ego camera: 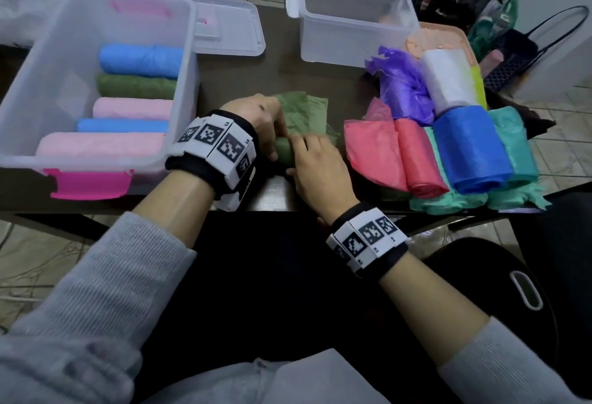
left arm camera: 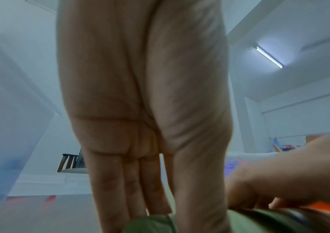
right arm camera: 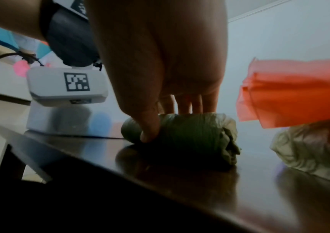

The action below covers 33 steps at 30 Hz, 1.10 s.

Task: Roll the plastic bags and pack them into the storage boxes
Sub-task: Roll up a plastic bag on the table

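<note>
While half-rolled on the table (ego camera: 275, 189), the green bag (ego camera: 302, 112) lies clamped under both hands' grip: left hand (ego camera: 259, 118), right hand (ego camera: 315, 166).

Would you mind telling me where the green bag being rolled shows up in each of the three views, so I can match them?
Head: green bag at centre, on the dark table, half rolled under both hands.
Left wrist: bottom edge, below the left hand's fingers.
Right wrist: centre, a roll under the right hand, thumb pressing its near side.
Shared landmark: the red bag, just right of the roll, seen in the head and right wrist views.
</note>
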Each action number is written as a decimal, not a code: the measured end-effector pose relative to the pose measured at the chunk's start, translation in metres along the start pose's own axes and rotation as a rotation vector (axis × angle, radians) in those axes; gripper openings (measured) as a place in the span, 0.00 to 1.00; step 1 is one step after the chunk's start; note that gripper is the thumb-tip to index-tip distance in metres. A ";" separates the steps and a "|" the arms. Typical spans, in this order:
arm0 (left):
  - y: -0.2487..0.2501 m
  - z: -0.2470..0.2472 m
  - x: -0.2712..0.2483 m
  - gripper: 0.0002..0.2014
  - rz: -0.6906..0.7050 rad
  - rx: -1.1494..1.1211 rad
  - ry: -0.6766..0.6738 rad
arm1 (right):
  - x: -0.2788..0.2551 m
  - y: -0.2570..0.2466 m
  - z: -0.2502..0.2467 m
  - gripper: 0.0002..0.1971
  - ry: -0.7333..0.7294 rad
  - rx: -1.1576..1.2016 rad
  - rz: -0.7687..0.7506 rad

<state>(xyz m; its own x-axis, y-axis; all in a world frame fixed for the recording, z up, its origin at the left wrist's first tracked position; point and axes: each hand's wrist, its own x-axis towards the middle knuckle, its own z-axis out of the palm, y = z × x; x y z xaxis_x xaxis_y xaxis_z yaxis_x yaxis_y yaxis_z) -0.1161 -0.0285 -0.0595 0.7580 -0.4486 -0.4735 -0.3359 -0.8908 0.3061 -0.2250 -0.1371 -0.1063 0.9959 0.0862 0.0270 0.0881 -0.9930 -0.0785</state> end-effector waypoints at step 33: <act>0.002 0.020 0.004 0.25 0.001 -0.156 0.149 | 0.050 0.023 -0.003 0.28 -0.059 0.205 0.022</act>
<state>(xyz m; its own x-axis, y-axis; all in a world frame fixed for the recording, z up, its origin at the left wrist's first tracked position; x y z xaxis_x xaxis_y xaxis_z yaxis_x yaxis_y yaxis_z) -0.1249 -0.0332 -0.0771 0.8359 -0.4231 -0.3498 -0.2544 -0.8632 0.4362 -0.1731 -0.1554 -0.1041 0.9965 0.0758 -0.0349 0.0631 -0.9582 -0.2792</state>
